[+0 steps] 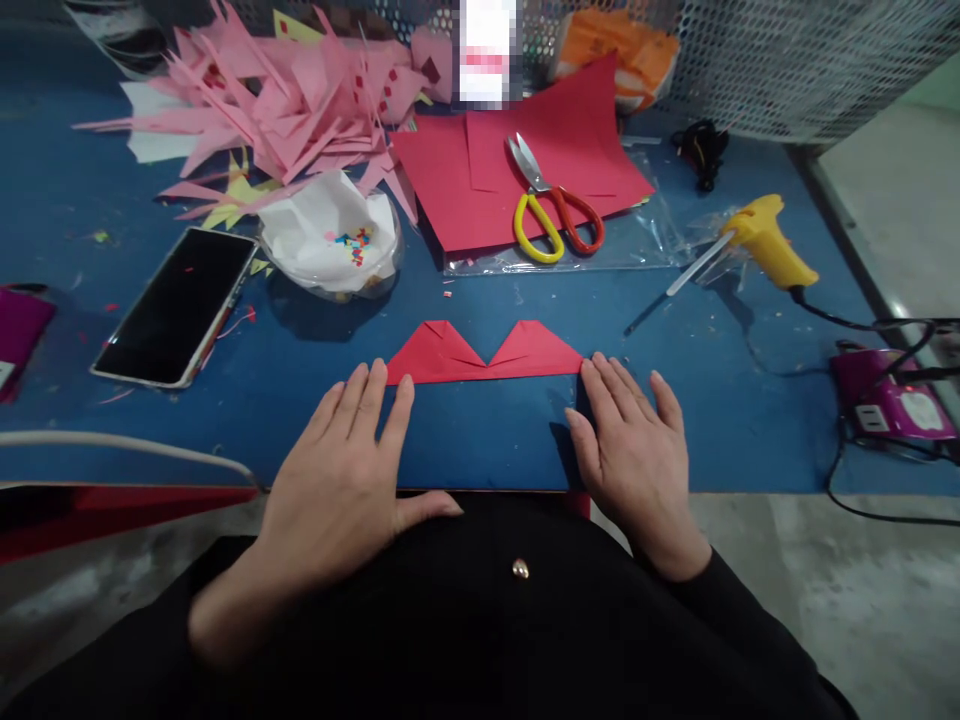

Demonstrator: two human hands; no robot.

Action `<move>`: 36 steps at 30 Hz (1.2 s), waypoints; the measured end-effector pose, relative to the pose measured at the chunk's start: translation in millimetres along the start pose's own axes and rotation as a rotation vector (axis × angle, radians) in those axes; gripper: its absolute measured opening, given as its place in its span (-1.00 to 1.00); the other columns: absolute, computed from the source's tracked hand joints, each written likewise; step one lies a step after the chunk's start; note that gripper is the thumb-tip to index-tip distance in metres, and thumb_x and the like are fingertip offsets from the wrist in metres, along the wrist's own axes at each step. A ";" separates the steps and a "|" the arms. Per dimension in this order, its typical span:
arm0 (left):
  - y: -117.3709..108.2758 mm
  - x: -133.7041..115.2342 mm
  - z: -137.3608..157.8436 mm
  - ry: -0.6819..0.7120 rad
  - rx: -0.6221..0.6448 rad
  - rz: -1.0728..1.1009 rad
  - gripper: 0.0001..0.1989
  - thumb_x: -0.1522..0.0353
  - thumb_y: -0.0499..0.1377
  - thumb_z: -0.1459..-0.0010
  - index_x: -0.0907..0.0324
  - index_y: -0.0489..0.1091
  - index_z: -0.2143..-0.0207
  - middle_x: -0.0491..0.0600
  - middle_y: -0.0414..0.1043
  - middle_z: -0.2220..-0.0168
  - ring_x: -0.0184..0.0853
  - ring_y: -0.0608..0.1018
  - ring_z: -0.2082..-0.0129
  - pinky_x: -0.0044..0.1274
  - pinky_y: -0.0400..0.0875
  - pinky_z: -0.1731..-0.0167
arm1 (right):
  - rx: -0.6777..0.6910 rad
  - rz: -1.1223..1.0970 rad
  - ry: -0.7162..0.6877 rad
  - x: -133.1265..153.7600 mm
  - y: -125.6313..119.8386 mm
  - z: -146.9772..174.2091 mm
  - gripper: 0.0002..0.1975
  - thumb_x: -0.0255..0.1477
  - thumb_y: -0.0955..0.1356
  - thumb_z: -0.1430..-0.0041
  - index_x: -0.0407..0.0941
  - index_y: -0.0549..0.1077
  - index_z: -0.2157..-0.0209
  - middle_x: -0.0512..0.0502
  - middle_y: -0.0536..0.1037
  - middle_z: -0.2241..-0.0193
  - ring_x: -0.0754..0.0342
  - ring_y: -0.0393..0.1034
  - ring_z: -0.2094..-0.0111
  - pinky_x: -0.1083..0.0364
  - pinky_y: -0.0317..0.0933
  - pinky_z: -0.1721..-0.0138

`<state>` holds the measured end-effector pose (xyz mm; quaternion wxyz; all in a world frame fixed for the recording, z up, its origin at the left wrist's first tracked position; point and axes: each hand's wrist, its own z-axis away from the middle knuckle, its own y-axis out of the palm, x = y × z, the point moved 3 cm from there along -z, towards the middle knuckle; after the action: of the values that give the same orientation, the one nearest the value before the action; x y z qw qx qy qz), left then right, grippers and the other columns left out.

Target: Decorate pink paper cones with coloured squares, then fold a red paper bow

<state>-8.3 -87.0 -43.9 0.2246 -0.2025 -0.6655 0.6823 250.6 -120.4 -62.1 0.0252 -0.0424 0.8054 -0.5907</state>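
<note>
A folded red paper [486, 362] with two peaks and a notch between them lies flat on the blue table [480, 430], its straight edge toward me. My left hand [345, 470] rests palm down at the paper's left end, fingers stretched out and thumb spread to the right. At the opposite end, my right hand [634, 450] touches the corner with its fingertips, fingers extended and thumb apart. Neither hand grips anything. Beyond the paper, scissors [551, 205] with one yellow and one red handle lie on larger red paper sheets [442, 190].
Pink paper scraps [285, 100] are heaped at the back left. Near them stand a paper-lined bowl [330, 240] with small coloured bits and a dark-screened phone [176, 305]. To the right lie a yellow glue gun [772, 240], its cable and a purple power box [892, 395].
</note>
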 end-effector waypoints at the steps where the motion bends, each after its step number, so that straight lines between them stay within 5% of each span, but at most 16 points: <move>1: 2.2 2.2 2.5 -0.004 -0.011 0.027 0.18 -0.33 -0.21 -0.11 0.54 0.11 -0.35 0.55 -0.04 -0.39 0.24 0.09 -0.40 -0.06 0.02 -0.33 | -0.005 0.003 0.001 0.0 0.1 0.1 -0.47 -0.25 0.12 -0.47 -0.29 0.32 -0.25 -0.35 0.42 -0.23 -0.18 0.31 -0.26 -0.24 0.00 -0.32; 7: 9.7 5.2 8.6 0.011 -0.029 0.056 0.17 -0.32 -0.33 -0.13 0.49 0.04 -0.39 0.49 -0.14 -0.43 0.17 -0.03 -0.44 -0.07 -0.03 -0.34 | -0.024 0.049 -0.017 -0.9 1.0 0.8 -0.49 -0.27 0.13 -0.47 -0.29 0.32 -0.25 -0.34 0.43 -0.23 -0.17 0.35 -0.24 -0.23 0.03 -0.31; 16: 9.7 1.7 8.4 0.020 -0.069 -0.047 0.20 -0.33 -0.05 -0.07 0.52 0.03 -0.38 0.57 -0.08 -0.39 0.26 0.03 -0.42 -0.04 -0.03 -0.33 | 0.013 0.105 0.013 16.6 -3.0 -4.7 -0.44 -0.26 0.17 -0.44 -0.39 0.32 -0.24 -0.44 0.41 -0.22 -0.30 0.28 -0.27 -0.30 0.08 -0.27; 24: 15.5 4.5 8.0 0.064 -0.118 -0.042 0.13 -0.25 0.04 -0.13 0.52 0.02 -0.38 0.59 -0.07 -0.38 0.31 0.07 -0.39 0.00 0.01 -0.30 | 0.083 -0.215 -0.569 74.0 1.2 -28.2 -0.33 -0.17 0.14 -0.46 -0.44 0.18 -0.32 -0.37 0.28 -0.32 -0.16 0.08 -0.39 -0.12 0.03 -0.38; 30: 15.8 6.9 8.8 0.093 -0.176 -0.030 0.04 -0.22 -0.08 -0.23 0.48 -0.03 -0.40 0.49 -0.02 -0.39 0.21 0.10 -0.40 -0.02 -0.06 -0.33 | 0.117 -0.243 -0.606 84.4 6.4 -32.7 -0.30 -0.14 0.12 -0.47 -0.49 0.19 -0.30 -0.46 0.27 -0.31 -0.22 0.11 -0.37 -0.15 0.05 -0.37; 36: 16.3 3.3 -2.9 0.266 -0.230 -0.023 -0.01 -0.16 -0.21 -0.31 0.55 -0.03 -0.39 0.41 0.11 -0.36 0.05 0.15 -0.40 -0.19 -0.07 -0.37 | 0.125 -0.225 -0.614 84.8 4.5 -32.7 -0.31 -0.17 0.10 -0.48 -0.51 0.17 -0.30 -0.47 0.27 -0.31 -0.23 0.11 -0.36 -0.15 0.05 -0.37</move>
<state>-10.0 -83.0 -60.1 0.2937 -0.3076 -0.7060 0.5663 163.2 -96.3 -55.7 0.2038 -0.3051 0.7127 -0.5978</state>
